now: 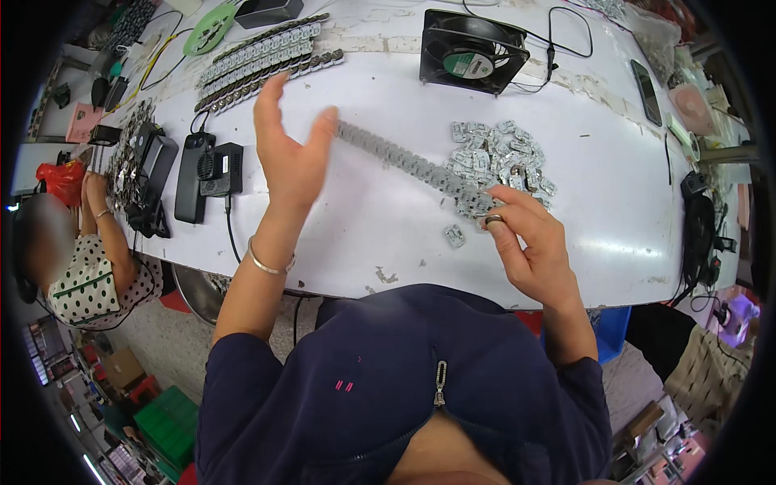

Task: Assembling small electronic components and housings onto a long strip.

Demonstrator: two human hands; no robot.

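A long grey strip of small, toothed-looking segments (404, 160) slants across the white table from upper left to lower right. At its far left end is my left hand (289, 153), thumb and fingers spread apart; the thumb tip is close to the strip, and I cannot tell whether it touches. My right hand (533, 246) is at the other end, thumb and forefinger closed on a small round-edged metal piece (492, 219). Beside the strip's near end lies a heap of small silvery metal pieces (521, 153). One loose piece (454, 235) rests apart from it.
Rows of silvery strips (263, 61) lie at the far left near a green tray (210, 29). A black fan (471, 52) stands at the back. Black devices (208, 170) with a cable sit left. A phone (646, 91) lies right. Another person (97, 259) works at far left.
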